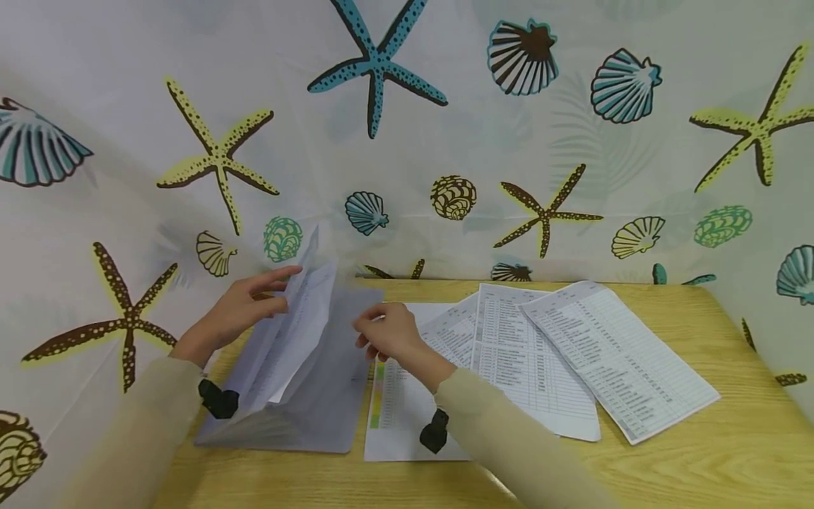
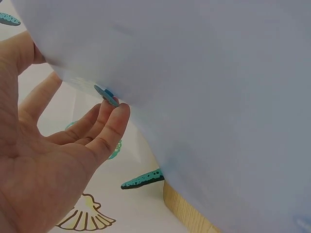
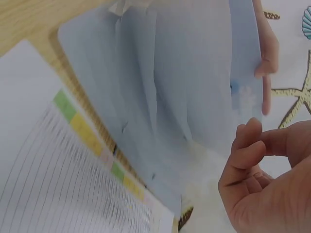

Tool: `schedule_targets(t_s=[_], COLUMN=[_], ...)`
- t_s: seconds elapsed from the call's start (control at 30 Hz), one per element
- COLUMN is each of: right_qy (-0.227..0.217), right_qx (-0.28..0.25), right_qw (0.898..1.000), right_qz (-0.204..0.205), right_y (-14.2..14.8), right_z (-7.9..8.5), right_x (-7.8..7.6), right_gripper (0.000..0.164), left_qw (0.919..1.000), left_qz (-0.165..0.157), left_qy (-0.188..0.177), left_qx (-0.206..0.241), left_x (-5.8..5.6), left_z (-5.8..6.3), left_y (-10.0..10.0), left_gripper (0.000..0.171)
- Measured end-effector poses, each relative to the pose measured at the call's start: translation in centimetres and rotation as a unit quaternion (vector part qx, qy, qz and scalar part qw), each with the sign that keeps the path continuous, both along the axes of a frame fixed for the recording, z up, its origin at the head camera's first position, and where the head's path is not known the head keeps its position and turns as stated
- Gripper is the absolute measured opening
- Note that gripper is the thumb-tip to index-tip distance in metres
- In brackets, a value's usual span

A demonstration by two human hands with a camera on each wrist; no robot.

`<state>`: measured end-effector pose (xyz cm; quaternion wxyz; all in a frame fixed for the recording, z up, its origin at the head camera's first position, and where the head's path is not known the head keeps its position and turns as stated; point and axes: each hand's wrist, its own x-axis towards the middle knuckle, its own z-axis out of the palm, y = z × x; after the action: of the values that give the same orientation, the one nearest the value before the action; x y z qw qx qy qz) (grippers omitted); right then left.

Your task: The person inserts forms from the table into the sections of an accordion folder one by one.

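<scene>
A translucent blue-grey plastic folder [image 1: 356, 367] stands spread at the left of the table, with white printed papers [image 1: 318, 311] leaning upright inside it. My left hand [image 1: 244, 304] is at the raised flap. In the left wrist view, fingertips of the left hand [image 2: 73, 126] touch the flap [image 2: 194, 97] at a small blue-green fastener [image 2: 107, 95]. My right hand [image 1: 394, 332] hovers by the folder's right side, thumb and index finger close together, the others loosely curled. In the right wrist view, the right hand [image 3: 267, 170] is beside the sheet's edge [image 3: 209, 87]; nothing shows between its fingers.
Right of the folder lies a sheet with a coloured strip [image 1: 376, 396], partly under my right arm. Further right, several printed lists [image 1: 540, 360] overlap in a fan, the outermost sheet [image 1: 623, 360] angled. A shell-and-starfish curtain [image 1: 413, 155] rises behind the wooden table [image 1: 750, 438].
</scene>
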<state>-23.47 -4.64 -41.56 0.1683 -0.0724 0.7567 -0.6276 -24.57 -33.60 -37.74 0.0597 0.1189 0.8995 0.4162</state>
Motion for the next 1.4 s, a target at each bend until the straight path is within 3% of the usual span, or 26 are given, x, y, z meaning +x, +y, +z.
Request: schedule_targets(t_s=[0.17,0.73,1.4], right_qy=[-0.002,0.01,0.023], right_qx=[0.004,0.095,0.162], right_qw=[1.0,0.992,0.972], right_qz=[-0.018,-0.085,-0.168], right_y=[3.5,15.7,27.5], right_z=[-0.5,-2.7,-2.7], right_x=[-0.5,-1.6,-1.9], right_gripper=[0.025,0.032,0.047], left_qw=[1.0,0.9999,0.9999], left_qz=[-0.001,0.005,0.007], left_qy=[0.0,-0.006,0.002], left_qx=[-0.001,-0.009,-0.01], left_x=[-0.2,0.1,-0.2], left_z=[0.0,-0.5,-0.6], left_y=[0.0,0.0,0.6], left_gripper=[0.065,0.065,0.062])
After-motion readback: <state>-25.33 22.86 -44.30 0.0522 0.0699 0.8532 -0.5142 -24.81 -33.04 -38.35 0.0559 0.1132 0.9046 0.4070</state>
